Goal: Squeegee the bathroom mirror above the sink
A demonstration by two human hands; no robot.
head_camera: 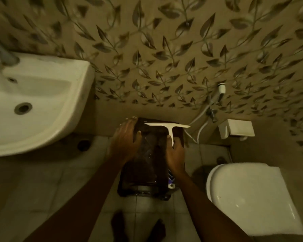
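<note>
A dark rectangular mirror (150, 159) in a dark frame lies low in front of me, resting on a dark stool-like support above the floor. My left hand (125, 137) grips the mirror's upper left edge, fingers over the rim. A white T-shaped squeegee (168, 127) has its blade across the mirror's far end, and my right hand (175, 154) is closed on its handle. The white sink (59, 119) is at the left.
A white toilet (248, 198) with its lid down stands at the right. A white paper holder (236, 131) and a bidet hose (202, 126) hang on the leaf-patterned wall. A spray bottle (171, 180) pokes out under the mirror's right side. My feet stand on the tiled floor below.
</note>
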